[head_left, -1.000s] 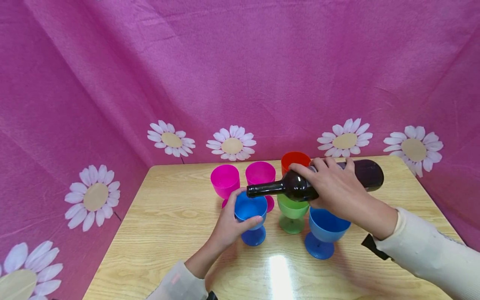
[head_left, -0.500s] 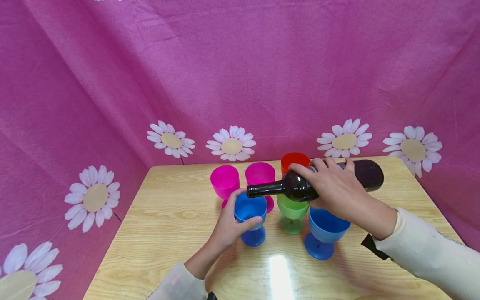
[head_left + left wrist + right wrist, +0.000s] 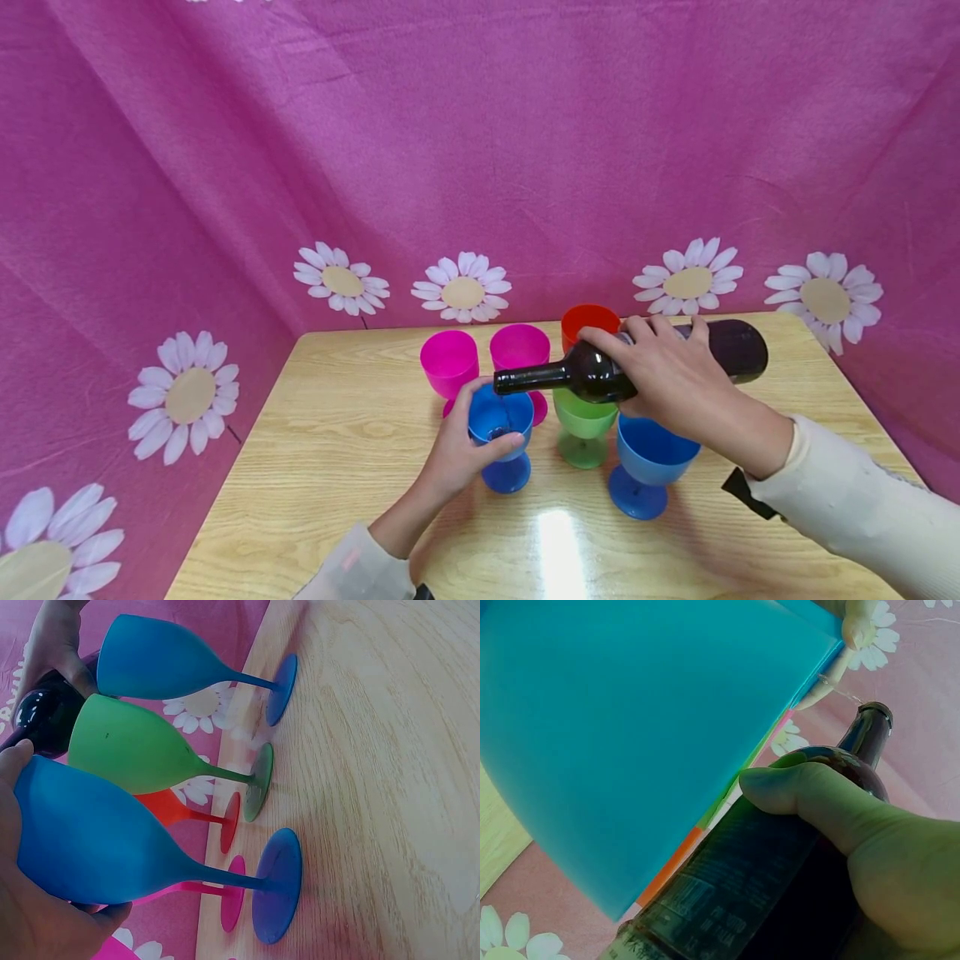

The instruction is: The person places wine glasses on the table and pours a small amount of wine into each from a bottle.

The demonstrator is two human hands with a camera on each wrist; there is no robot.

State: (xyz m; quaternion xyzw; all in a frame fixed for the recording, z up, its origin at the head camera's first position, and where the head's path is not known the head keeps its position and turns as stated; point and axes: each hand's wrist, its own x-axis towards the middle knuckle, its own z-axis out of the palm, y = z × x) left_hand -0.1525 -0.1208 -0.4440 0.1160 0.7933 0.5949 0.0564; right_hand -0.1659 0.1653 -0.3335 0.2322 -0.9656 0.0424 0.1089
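Note:
My right hand [image 3: 671, 367] grips a dark wine bottle [image 3: 600, 372] round its body, tipped with the neck pointing left. The bottle's mouth is over a blue goblet [image 3: 510, 450], and a thin clear stream runs from it into the bowl, also visible in the right wrist view. Fingers and thumb of my left hand [image 3: 461, 442] hold that goblet's bowl near the rim. In the left wrist view the blue goblet [image 3: 97, 840] has its foot on the table. A little liquid shows at the bottom of its bowl.
Right of the held goblet stand a green goblet [image 3: 585, 421] and a second blue goblet [image 3: 652, 458]. Behind are two pink goblets [image 3: 450, 362] and a red goblet [image 3: 588, 318], partly hidden by the bottle. A pink flowered cloth [image 3: 480, 167] hangs behind the wooden table [image 3: 337, 467].
Liquid now falls in a visible stream, and some has gathered in the held blue goblet, which showed none a second ago. Both hands and the bottle have stayed practically still.

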